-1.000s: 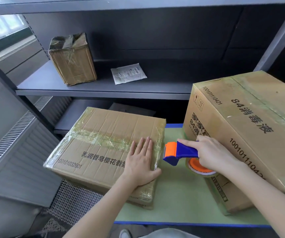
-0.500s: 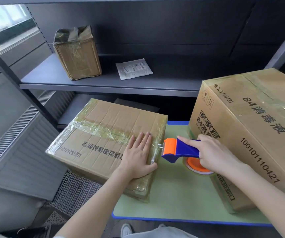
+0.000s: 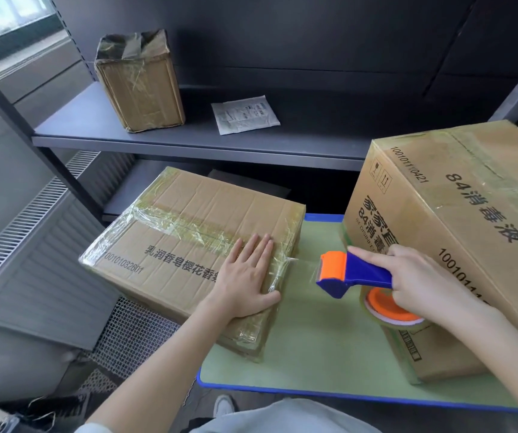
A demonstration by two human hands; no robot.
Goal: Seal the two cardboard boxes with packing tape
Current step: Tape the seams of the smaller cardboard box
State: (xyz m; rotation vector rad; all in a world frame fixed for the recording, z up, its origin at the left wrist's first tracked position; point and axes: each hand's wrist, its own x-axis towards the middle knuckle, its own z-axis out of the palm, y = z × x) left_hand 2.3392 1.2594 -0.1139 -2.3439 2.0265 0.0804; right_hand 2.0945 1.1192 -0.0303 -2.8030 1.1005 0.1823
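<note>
Three cardboard boxes show: a flat box (image 3: 189,245) hanging over the left edge of the green table (image 3: 314,354), a big box (image 3: 457,232) on the table's right, cut off by the frame, and a small box (image 3: 140,82) up on the grey shelf (image 3: 189,139) near one paper packet (image 3: 245,114). The left hand (image 3: 245,282) lies flat on the flat box, fingers spread and holding nothing. The right hand (image 3: 420,279) grips the one tape dispenser (image 3: 351,273), fingers curled round its handle; its roll is partly hidden under the wrist. A strip of clear tape (image 3: 301,264) runs from the dispenser to the flat box's right edge. Open green surface lies between the two table boxes.
</note>
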